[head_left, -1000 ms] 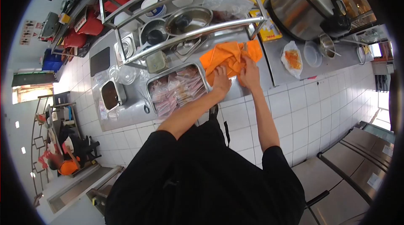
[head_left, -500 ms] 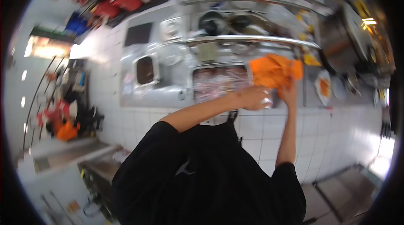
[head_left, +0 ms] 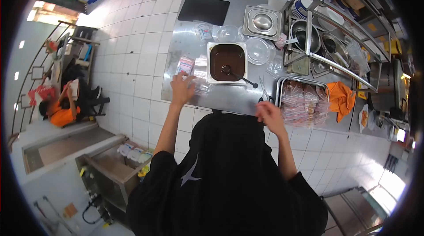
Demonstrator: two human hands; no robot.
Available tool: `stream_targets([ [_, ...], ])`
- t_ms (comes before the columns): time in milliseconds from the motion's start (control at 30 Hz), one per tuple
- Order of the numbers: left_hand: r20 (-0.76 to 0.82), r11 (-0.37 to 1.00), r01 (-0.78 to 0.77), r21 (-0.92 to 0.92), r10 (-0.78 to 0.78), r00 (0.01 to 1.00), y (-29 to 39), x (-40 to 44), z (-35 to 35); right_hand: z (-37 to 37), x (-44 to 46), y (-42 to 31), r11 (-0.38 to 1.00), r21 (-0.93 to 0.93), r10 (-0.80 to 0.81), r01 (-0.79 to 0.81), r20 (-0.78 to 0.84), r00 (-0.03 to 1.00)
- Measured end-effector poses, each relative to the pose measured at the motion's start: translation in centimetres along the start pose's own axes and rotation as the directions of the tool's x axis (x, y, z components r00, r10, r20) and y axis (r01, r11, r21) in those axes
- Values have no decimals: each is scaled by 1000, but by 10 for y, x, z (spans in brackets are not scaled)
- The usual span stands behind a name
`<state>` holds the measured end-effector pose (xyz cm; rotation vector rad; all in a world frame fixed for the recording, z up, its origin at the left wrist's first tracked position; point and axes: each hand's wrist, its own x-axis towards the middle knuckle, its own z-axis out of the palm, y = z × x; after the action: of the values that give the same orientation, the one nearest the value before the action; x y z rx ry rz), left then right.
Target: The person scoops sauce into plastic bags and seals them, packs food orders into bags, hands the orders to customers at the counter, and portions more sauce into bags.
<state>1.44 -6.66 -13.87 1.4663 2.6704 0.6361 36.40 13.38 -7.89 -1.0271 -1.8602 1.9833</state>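
Note:
My left hand (head_left: 182, 89) is over the front left of the steel table, fingers spread, with the fingertips at a small clear plastic bag with red and blue print (head_left: 185, 65). Whether they touch it I cannot tell. My right hand (head_left: 270, 116) hovers at the table's front edge, fingers loosely bent and apart, nothing visible in them. Just beyond it lie the scissors (head_left: 263, 89), blades pointing away. Between the hands stands a square steel container of dark brown sauce (head_left: 227, 61) with a black-handled ladle (head_left: 247, 81) in it.
To the right are a steel tray of bagged food (head_left: 304, 103) and a crumpled orange cloth (head_left: 341, 99). Clear round lids (head_left: 258, 50), a lidded steel container (head_left: 263, 22) and a black board (head_left: 204, 11) lie farther back. A metal rack (head_left: 309, 28) rises at the right. Someone in orange (head_left: 64, 114) sits far left.
My right hand has let go of the orange cloth, which now lies right of the tray. Both hands have moved left along the table, and the view has turned left.

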Motion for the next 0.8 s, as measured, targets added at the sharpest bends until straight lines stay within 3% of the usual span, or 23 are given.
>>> stream_targets([
  [33,28,999,-27,-39,28,999,-4,-3,9,26,12,12,981,-192,52,-36,79,995],
  [100,45,998,-49,-28,50,998,-7,-4,17,64,32,26,911,-382,-142,157,66,988],
  [300,13,983,-132,-128,135,991,-35,10,37,112,66,14,932,-361,-8,25,48,999],
  [400,-30,977,-165,-135,162,986,-37,20,13,126,69,8,893,-443,-74,80,31,997],
  [467,-33,956,-85,-282,79,996,-35,25,-16,134,65,2,908,-393,-112,146,109,988],
  [533,88,851,34,-525,14,996,-33,28,-50,147,59,-29,979,-202,-7,42,171,985],
  [600,305,490,288,-823,-46,951,-17,28,-78,167,50,-67,994,-65,-83,91,122,989],
  [633,412,262,409,-874,-46,910,-10,28,-85,175,50,-79,992,4,-126,127,108,986],
  [800,312,211,296,-932,50,949,20,25,-81,191,67,-73,986,95,-147,138,95,985],
])
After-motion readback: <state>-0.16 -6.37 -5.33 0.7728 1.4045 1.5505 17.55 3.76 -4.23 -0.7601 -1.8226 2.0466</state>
